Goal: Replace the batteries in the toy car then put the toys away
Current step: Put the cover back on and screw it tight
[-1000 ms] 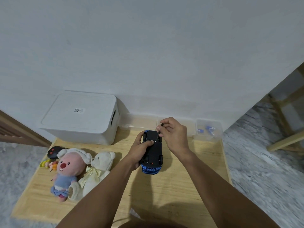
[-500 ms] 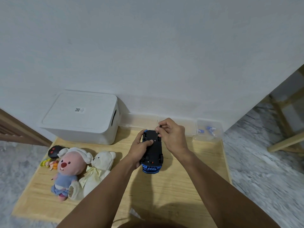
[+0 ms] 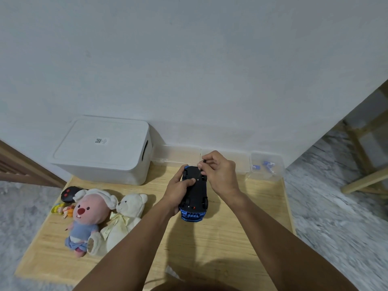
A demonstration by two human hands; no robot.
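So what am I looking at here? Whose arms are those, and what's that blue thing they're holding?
The camera sits on a person's head and looks down, so the arms you see are that person's own. There is only this one view.

The left hand holds a blue toy car upside down, so you see its black underside and wheels. The right hand pinches a thin dark tool, probably a small screwdriver, pointed at the car's underside.

All of this is over a low wooden table. On it lie a pink plush animal, a white teddy bear, a small yellow and orange toy and a black remote. At the back stands a white lidded box, and to its right a clear container with small blue things inside.
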